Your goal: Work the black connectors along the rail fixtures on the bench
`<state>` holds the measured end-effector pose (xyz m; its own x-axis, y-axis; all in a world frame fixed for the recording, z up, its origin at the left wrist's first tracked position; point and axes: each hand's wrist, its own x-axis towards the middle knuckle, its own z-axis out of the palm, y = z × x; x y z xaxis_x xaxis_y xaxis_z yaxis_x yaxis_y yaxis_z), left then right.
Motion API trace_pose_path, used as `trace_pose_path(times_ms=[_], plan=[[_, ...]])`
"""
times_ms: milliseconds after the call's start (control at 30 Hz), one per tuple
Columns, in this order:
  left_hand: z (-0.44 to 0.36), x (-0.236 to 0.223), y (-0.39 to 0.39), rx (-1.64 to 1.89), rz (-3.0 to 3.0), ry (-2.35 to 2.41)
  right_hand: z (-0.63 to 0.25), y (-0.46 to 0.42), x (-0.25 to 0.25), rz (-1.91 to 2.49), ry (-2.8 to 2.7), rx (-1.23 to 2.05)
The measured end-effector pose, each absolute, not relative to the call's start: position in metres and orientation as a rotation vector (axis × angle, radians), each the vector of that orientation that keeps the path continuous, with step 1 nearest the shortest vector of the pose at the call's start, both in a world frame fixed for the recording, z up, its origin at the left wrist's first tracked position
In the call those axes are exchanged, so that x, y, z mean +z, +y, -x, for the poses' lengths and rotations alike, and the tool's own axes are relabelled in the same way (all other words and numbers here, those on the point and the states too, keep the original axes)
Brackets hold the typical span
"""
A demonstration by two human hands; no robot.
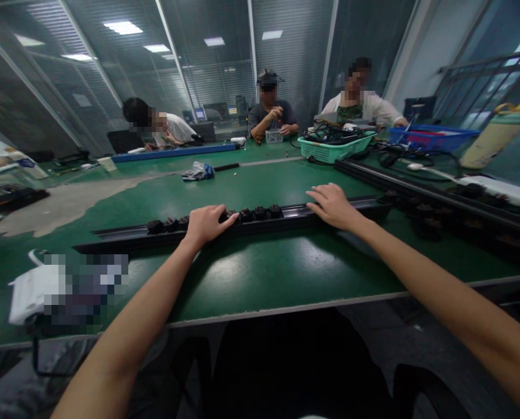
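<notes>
A long black rail (295, 212) lies across the green table in front of me, with a row of small dark knob-like parts (260, 213) seated along its channel. My left hand (206, 224) is closed over the row, thumb on the near side and fingers bent over the far side. The parts beneath it are mostly hidden. Farther right, my right hand (333, 207) rests at the rail's bare stretch, fingers spread and holding nothing.
More black rails (386, 174) lie at the right beside a white power strip (499, 189). A green basket (325, 150) holds cables; a blue basket (434, 138) stands behind. A crumpled cloth (198, 171) lies mid-table. Several people sit around the far side.
</notes>
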<state>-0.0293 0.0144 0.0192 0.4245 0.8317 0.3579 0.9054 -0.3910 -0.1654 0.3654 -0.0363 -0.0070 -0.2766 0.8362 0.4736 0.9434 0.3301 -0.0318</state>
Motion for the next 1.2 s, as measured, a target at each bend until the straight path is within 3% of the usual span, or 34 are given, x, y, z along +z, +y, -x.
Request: trace_pose_path(times_ms=[167,367,1200], plan=[[0.031,0.019,0.015,-0.327,2.359,-1.482,-0.296,-0.025,-0.009,1.188,-2.414,-0.230],[0.032,0.017,0.015,-0.331,2.362,-1.475,-0.247,-0.023,-0.021,1.376,-2.193,-0.250],[0.031,0.017,0.015,-0.338,2.365,-1.464,-0.250,-0.024,-0.021,1.454,-1.929,-0.126]])
